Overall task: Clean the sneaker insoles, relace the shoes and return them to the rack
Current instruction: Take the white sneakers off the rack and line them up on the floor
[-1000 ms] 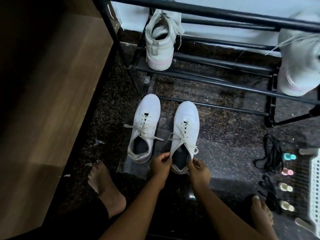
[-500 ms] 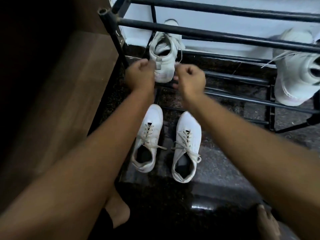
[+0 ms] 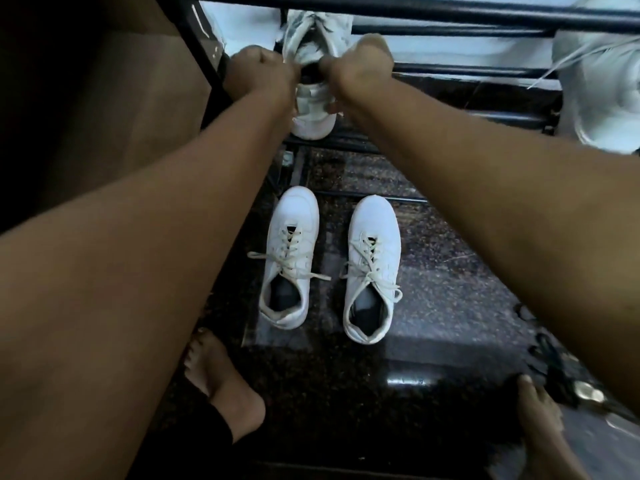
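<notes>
Fingers (image 3: 288,69) on both sides are curled onto the heel collar of the rack sneaker (image 3: 313,123): my left hand (image 3: 261,76) grips its left edge, my right hand (image 3: 356,69) its right. Nearest me are my left foot (image 3: 221,386) and right foot (image 3: 543,420). Past them the left floor sneaker (image 3: 291,258) and right floor sneaker (image 3: 374,268) lie laced, side by side. Beyond, the gripped shoe sits on the lower bars of the rack (image 3: 450,12), and another sneaker (image 3: 599,98) rests far right.
</notes>
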The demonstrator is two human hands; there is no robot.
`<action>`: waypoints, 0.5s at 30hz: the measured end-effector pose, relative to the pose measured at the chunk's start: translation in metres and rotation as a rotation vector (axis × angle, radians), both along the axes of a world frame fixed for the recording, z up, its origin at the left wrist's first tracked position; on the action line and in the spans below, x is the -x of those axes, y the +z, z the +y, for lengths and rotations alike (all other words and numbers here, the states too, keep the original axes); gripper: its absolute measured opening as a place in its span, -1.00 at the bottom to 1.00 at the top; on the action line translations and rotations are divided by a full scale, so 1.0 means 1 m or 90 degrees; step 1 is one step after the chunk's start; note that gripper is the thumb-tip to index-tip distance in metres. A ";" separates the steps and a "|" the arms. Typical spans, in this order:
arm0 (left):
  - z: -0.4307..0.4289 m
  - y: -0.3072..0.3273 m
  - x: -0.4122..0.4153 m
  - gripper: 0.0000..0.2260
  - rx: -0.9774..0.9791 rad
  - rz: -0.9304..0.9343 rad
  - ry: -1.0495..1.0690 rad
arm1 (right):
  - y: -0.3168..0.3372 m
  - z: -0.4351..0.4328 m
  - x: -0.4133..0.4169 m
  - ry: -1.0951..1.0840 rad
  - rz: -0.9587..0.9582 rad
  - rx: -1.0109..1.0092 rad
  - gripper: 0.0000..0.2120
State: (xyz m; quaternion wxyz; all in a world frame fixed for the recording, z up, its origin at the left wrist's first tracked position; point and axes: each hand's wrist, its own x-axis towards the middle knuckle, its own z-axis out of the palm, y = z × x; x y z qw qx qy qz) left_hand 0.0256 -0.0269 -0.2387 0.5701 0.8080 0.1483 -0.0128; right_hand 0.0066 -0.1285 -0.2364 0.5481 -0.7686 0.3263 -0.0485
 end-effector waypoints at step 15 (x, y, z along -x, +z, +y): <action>-0.042 -0.050 0.311 -0.83 0.176 0.002 0.005 | -0.035 -0.022 0.324 -0.143 -0.077 0.059 -0.71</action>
